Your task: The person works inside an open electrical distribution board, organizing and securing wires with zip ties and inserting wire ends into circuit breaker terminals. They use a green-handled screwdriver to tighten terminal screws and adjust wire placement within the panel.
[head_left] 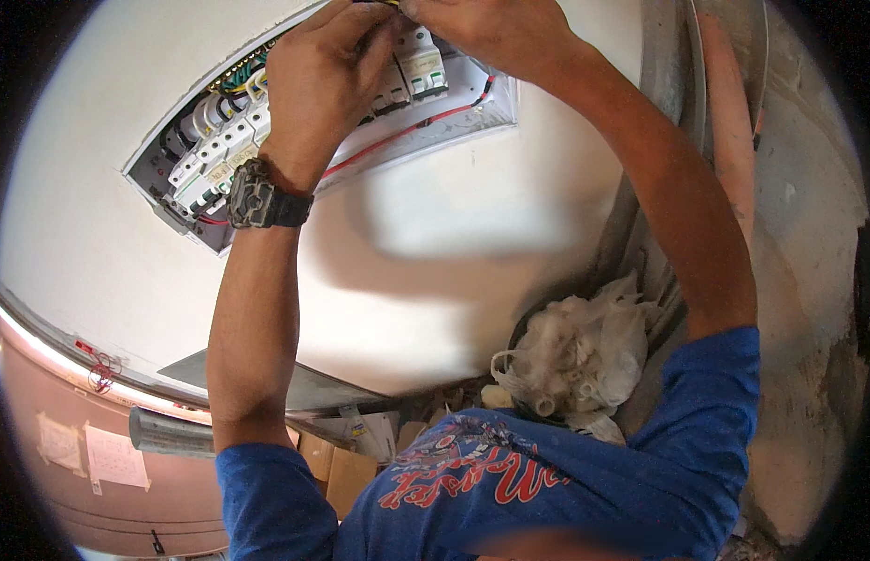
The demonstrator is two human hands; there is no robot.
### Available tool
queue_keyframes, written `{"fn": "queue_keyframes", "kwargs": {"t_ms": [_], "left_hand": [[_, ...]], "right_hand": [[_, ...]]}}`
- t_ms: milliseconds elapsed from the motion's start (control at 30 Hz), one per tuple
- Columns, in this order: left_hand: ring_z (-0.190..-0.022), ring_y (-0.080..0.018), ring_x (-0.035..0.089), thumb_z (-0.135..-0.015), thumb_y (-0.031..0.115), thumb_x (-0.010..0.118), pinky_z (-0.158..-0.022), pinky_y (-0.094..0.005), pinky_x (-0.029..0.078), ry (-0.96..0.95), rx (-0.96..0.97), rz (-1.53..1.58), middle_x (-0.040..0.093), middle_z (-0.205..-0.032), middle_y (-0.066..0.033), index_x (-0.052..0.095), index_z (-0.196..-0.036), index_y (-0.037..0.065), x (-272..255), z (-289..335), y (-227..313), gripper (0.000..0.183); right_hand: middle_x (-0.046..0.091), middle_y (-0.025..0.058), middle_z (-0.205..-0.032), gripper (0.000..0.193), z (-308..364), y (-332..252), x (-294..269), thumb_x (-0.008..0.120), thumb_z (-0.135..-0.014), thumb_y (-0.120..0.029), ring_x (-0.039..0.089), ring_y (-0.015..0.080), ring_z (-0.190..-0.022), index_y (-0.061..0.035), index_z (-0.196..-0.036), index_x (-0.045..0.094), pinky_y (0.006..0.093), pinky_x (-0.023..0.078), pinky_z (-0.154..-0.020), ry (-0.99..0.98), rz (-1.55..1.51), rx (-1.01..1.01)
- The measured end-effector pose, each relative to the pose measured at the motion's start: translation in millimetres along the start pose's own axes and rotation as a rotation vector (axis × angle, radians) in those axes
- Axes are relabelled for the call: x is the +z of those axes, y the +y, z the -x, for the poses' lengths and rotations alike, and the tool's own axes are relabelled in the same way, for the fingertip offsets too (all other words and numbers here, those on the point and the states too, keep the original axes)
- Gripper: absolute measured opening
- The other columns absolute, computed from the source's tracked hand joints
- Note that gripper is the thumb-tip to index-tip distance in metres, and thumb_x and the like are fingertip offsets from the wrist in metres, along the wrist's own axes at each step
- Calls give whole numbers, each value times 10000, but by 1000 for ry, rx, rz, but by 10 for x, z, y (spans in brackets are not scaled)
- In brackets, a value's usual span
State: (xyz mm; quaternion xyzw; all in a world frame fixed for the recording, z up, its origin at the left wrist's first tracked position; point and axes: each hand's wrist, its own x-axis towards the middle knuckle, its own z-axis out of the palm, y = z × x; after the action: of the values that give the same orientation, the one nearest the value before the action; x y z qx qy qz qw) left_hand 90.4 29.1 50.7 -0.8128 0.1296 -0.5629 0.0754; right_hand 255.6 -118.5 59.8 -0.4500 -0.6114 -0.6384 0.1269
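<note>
We see both hands, left hand point(323, 79) and right hand point(486, 33), raised at the breakers point(220, 150) inside the open wall panel box point(491, 112), fingers curled, grip contents hidden, can't tell.

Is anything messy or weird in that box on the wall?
Yes. The recessed white wall box is open, showing white breakers and loose red wire. Both hands, left hand and right hand, work inside.

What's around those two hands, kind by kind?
Open white wall panel box: 1
Red wire along its lower edge: 1
Black wristwatch on left hand: 1
Right hand: 1
Heap of white plastic bags: 1
Total: 6, counting both hands
</note>
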Motion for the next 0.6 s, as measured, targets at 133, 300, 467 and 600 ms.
{"fn": "queue_keyframes", "kwargs": {"t_ms": [133,300,467,600], "left_hand": [[-823,-214,747,-977,192,780,-773,-310,582,11,-114,75,777,-938,-77,827,-1093,88,-101,37,-94,163],[-846,-410,725,-875,60,714,-768,-464,578,74,-340,219,739,-873,-184,767,-970,25,-88,50,72,114],[-834,-255,757,-928,151,778,-783,-346,579,158,-292,275,781,-914,-137,820,-1047,61,4,67,62,156],[-806,-192,772,-957,176,806,-768,-303,587,72,-134,64,797,-931,-109,834,-1079,75,-32,133,-154,160]], "right_hand": [[757,145,-842,134,-200,-166,-211,696,-930,-98,731,256,-757,-16,-987,785,377,590,-660,-21,-398,392],[782,204,-931,180,-259,-233,-466,668,-967,-98,732,309,-768,0,-1044,797,403,588,-725,-310,-851,988],[783,204,-960,193,-171,-272,-163,652,-980,-107,730,344,-778,5,-1054,792,426,586,-758,-98,-616,690],[768,198,-921,189,-66,-210,-34,638,-975,-123,743,349,-821,-8,-1006,785,451,597,-807,-241,-333,571]]}}
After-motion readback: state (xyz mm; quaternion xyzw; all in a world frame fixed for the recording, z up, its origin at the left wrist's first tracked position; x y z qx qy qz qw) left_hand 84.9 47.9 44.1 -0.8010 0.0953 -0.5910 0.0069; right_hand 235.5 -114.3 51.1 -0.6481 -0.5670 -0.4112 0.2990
